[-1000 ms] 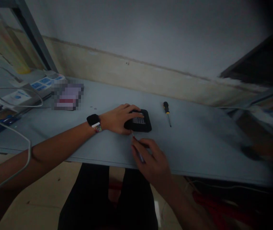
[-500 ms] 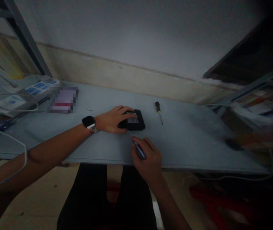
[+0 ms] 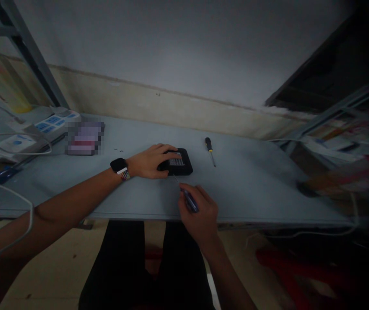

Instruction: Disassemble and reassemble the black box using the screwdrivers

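Plain wall (image 3: 158,38) behind, grey over a cream lower band, stained along the join. Your table (image 3: 255,185) is smooth, blue-grey, straight-edged. White power strip (image 3: 50,125) at left, blue socket faces, print too blurred to read. Beside it, a flat rectangular thing (image 3: 85,140), pixelated, reddish band. Your left hand (image 3: 148,164) lies palm down, fingers spread, over the flat black case (image 3: 187,164), which sits mid-table: rounded corners, pale label (image 3: 176,159), lines of print too small to read. Your right hand (image 3: 202,211) is closed round a slim screwdriver (image 3: 191,203), dark purplish handle, thin metal shaft, tip at the case's near edge; more handle shows than a second ago. Black-and-yellow screwdriver (image 3: 209,146) lies to the case's right, same place on the table as before. Two dark specks (image 3: 118,150) lie beyond your wrist.
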`<state>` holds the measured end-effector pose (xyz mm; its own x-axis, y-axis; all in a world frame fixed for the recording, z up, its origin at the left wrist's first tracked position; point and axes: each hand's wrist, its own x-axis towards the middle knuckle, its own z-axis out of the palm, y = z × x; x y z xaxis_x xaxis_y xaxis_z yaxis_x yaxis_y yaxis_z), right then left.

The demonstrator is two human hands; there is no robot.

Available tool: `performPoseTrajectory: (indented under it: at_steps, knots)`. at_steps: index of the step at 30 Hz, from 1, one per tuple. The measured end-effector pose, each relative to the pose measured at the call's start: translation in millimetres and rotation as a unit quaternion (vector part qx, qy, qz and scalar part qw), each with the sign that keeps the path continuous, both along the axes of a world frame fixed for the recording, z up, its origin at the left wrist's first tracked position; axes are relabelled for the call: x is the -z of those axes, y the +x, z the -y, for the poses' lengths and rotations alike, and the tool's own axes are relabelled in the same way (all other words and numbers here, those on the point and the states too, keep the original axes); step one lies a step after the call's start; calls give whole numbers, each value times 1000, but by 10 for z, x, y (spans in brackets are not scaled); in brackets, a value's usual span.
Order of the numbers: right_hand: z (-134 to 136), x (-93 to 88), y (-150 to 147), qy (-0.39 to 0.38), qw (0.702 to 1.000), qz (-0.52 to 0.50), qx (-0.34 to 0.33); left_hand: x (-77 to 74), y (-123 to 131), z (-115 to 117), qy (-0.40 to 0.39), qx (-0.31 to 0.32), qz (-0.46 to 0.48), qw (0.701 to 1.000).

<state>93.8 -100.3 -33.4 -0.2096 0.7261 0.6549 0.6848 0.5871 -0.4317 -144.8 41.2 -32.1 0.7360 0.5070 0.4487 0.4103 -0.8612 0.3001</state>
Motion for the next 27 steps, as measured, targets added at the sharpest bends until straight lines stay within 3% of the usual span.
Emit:
performPoseTrajectory:
  at_steps: [8,27]
  knots:
    - [-15,-38,-50,19,997,74,17,3,20,18,22,-6,8,1000]
    - [-15,33,-103,-27,998,44,27,-10,15,4,45,-5,6,999]
